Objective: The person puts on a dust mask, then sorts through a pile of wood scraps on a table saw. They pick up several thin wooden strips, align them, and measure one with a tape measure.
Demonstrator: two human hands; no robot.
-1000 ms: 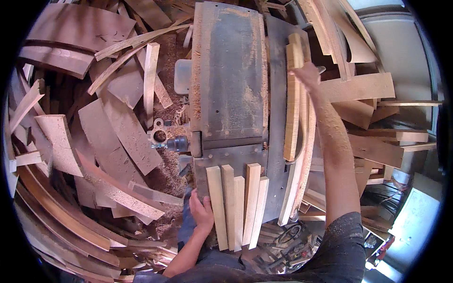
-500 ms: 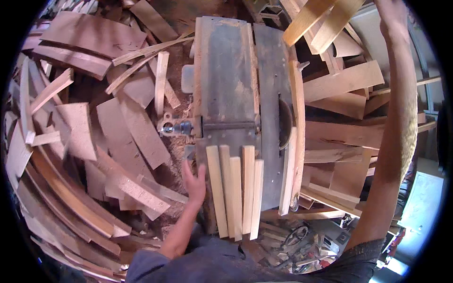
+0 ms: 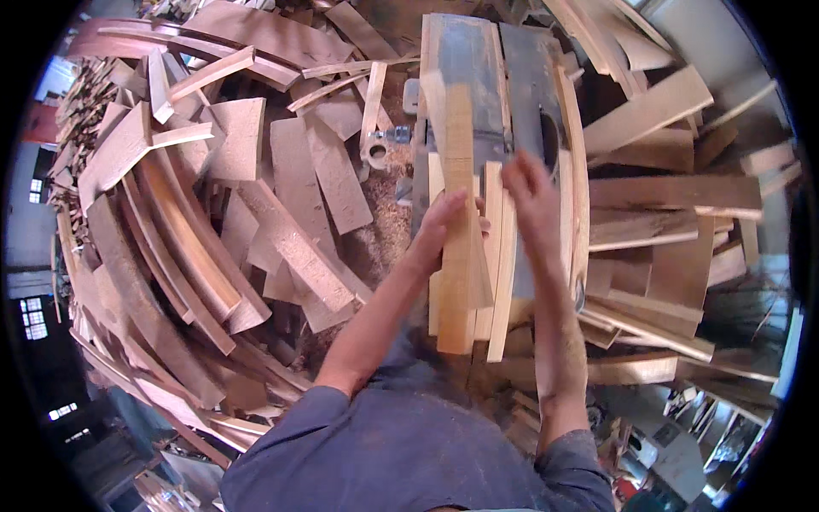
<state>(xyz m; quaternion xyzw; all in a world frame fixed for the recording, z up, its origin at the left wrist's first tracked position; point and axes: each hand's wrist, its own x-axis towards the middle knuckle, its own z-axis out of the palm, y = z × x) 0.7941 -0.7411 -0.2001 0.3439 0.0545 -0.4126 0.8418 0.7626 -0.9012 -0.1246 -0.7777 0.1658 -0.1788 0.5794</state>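
Note:
My left hand (image 3: 442, 224) is wrapped round a yellowish wooden board (image 3: 458, 154), with a paler board (image 3: 483, 269) overlapping it at an angle. Both are held over the machine's near end, pointing away from me. Beneath them, several narrow light wood strips (image 3: 503, 282) lie lengthwise on the machine's flat metal bed (image 3: 465, 55). To the right of the boards, my right hand (image 3: 527, 189) hovers above the strips. It is smeared by motion, and whether its fingers hold anything does not show.
A curved blade edge (image 3: 548, 141) shows in the machine's right-hand table, beside a wooden rail (image 3: 576, 162). A metal chuck (image 3: 394, 135) sticks out on the left. Wood offcuts (image 3: 294, 247) are heaped on the left, and more planks (image 3: 674, 196) are stacked on the right.
My right arm has come in from the far right to the machine. Two boards from the upper right are now over the bed, and my left hand, open before, has closed on them. The view has shifted.

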